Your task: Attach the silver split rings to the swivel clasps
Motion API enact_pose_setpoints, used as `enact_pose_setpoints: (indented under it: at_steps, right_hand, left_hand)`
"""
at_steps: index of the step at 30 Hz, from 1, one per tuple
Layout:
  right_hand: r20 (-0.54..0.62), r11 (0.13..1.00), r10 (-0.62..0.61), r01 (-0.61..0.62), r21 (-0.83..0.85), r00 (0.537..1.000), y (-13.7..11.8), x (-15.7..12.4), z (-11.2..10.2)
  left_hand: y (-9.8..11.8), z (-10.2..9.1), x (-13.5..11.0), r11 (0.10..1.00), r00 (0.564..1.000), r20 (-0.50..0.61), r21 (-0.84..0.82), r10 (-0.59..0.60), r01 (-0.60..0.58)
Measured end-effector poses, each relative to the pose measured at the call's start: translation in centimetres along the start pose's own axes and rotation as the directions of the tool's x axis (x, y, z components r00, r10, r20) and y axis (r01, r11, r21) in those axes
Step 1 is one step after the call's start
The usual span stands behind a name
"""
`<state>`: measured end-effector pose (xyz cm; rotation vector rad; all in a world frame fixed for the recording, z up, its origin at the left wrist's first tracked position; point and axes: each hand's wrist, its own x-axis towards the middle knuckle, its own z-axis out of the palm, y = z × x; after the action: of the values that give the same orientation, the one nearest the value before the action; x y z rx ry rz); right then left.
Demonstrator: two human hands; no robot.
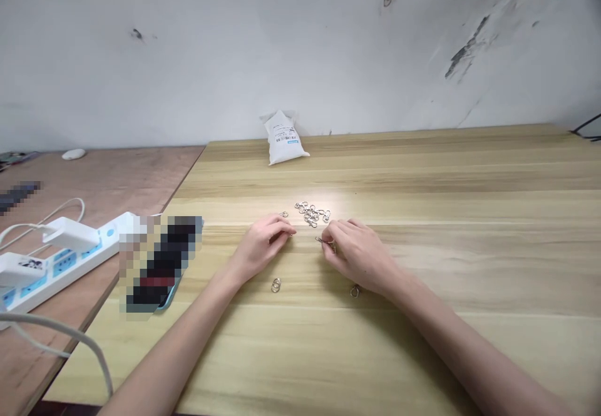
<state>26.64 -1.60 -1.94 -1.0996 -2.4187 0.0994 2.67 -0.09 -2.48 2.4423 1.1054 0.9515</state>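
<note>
A small pile of silver metal rings and clasps (312, 212) lies on the light wooden table (422, 228). My left hand (260, 245) rests just left of the pile, fingers pinched together at the tips around something too small to name. My right hand (359, 253) sits to the right of the pile, fingers curled and pinching a small metal piece (320, 239). A joined pair of rings (276, 286) lies near my left wrist. Another small clasp (355, 291) lies under my right wrist.
A white sealed bag (284, 139) stands at the back by the wall. A phone, blurred out (162, 265), lies at the table's left edge. On the darker neighbouring table are a white power strip (56, 259) with plugs and cables, and a white mouse (74, 153).
</note>
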Motion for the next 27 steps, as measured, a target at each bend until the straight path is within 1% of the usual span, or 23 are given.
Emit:
enact_pose_setpoints:
  at_steps: [4,8,12,15,18,20,25,27]
  right_hand:
    - [-0.016,1.0,-0.005,0.005,0.015,1.0,-0.1,0.0,0.3]
    - [-0.047,0.999,-0.015,0.016,0.028,0.999,-0.1,0.1,0.5]
    - [-0.028,1.0,-0.021,0.022,0.022,0.999,-0.3,0.1,0.5]
    - [-0.015,1.0,-0.019,0.02,0.02,1.0,-0.4,0.2,0.5]
    - [-0.026,0.999,-0.029,0.03,0.021,0.999,-0.5,0.3,0.5]
    - [-0.045,0.999,-0.042,0.043,0.022,0.998,-0.4,0.3,0.6]
    - [-0.082,0.998,-0.063,0.065,0.014,0.995,-0.3,0.3,0.7]
    - [-0.096,0.997,-0.074,0.074,0.0,0.993,-0.2,0.3,0.7]
  left_hand:
    - [0.0,0.1,-0.2,0.996,0.999,0.023,-0.075,-0.047,0.049]
    - [0.5,0.2,-0.3,0.986,0.995,0.019,-0.14,-0.093,0.095]
    - [1.0,0.1,-0.1,0.991,0.998,0.022,-0.114,-0.065,0.067]
    - [1.0,0.1,0.1,0.997,0.999,0.028,-0.08,-0.016,0.018]
    - [1.1,0.2,0.2,0.998,1.0,0.007,-0.062,0.028,-0.027]
    - [1.2,0.3,0.1,0.997,1.0,-0.004,-0.075,0.031,-0.031]
    - [1.2,0.6,-0.1,0.992,1.0,-0.014,-0.129,-0.018,0.016]
    - [1.1,0.6,-0.1,0.993,1.0,-0.017,-0.113,0.013,-0.015]
